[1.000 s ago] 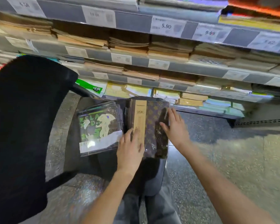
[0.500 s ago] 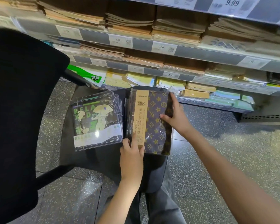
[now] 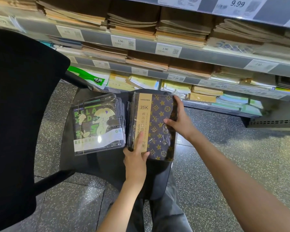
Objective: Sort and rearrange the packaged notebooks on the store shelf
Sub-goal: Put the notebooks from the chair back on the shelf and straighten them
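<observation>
Holding a brown notebook (image 3: 157,126) with both hands here, on top of a black chair seat (image 3: 107,163) pulled up in front of the shelf (image 3: 208,56). The notebook is a flat rectangle in glossy clear wrap, dark brown cover with a gold star-and-flower print, plus a tan paper band down its left side marked "25K". More clear-wrapped edges show under it, so it looks like the top of a small stack.

The left hand (image 3: 136,162) grips the near edge of the notebook, index finger stretched flat along the tan band. The right hand (image 3: 180,120) clasps the right edge, thumb pressed on the cover and fingers curled around the side.

Just left of the notebook, same seat, sits a second stack (image 3: 99,124): squarish black notebooks with pale green cartoon art in shiny plastic sleeves, slightly fanned, not touching the brown one.

Beyond the notebook the shelf tiers carry flat piles of kraft-paper books, with white price tags on grey rails. Speckled polished floor (image 3: 224,164) below the seat.
</observation>
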`<state>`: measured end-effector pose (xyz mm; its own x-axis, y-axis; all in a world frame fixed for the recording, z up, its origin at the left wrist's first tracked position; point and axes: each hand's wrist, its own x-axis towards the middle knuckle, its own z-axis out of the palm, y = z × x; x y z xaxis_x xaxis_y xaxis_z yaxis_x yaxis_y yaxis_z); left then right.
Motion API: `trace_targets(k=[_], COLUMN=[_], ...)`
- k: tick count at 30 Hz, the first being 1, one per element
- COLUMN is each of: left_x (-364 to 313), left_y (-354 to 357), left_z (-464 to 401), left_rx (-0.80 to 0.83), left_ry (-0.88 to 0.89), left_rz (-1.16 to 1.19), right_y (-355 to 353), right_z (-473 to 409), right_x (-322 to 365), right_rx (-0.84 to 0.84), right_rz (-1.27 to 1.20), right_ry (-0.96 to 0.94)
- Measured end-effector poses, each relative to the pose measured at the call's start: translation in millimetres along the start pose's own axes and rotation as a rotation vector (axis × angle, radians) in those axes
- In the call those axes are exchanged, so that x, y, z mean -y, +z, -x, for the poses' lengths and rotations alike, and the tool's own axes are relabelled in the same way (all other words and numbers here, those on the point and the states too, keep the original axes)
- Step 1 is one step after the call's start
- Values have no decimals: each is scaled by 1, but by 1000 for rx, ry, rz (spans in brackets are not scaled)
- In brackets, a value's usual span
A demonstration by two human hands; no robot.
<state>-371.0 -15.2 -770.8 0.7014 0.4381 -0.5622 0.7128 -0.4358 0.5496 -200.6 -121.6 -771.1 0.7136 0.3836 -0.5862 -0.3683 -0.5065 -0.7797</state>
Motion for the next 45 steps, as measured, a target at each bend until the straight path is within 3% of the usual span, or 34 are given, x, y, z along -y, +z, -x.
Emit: trace_targets(k=[10,16,19,29,33,45], left_x=[14,24,22,-12,-42,-170], left_y=[2,2,2,3,-10,-133], left_z=[1,-4,-2,17,14,39], left_rx=[-15,74,43,-19,58,-42], left_ry=[-60,-53,-56,-6,79,326], left_rz=[47,24,42,240,405,387], right_y=[1,-4,-4,-38,-68,-121], right_z=[4,6,7,36,47,120], right_x=[-10,-13,-11,0,24,189], right_rx=[-57,4,24,-118,-176,-369], right_rz=[-62,-56,-79,-115,-98,-15], right_ry=[-4,17,32,-19,-96,-491])
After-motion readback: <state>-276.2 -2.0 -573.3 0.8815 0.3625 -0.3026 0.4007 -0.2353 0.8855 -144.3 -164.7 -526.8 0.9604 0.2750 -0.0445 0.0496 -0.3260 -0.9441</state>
